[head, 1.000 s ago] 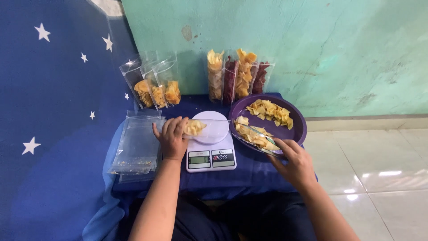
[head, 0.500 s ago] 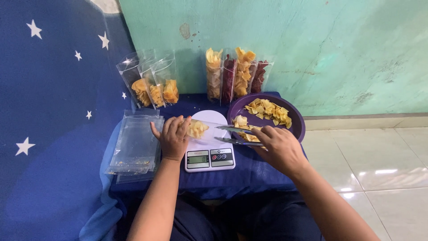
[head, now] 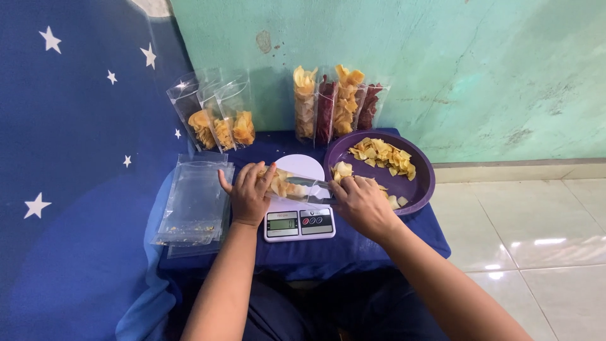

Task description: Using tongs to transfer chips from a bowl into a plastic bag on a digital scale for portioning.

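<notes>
Left hand (head: 249, 192): gripping a clear bag (head: 287, 187) of chips, held over the scale (head: 300, 205).
Right hand (head: 361, 203): closed on metal tongs (head: 310, 183), tips at the bag's mouth.
Handling: keep the mouth wide, feed chips gently.
Worktop (head: 353, 243): blue cloth; purple tray (head: 424, 183); empty bags (head: 196, 199).
Room: green wall (head: 442, 63), tiled floor (head: 536, 227).

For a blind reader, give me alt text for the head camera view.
A left hand steadies a clear pouch of chips on a kitchen scale while the right hand feeds it with metal tongs; beside them, a purple tray.
</notes>
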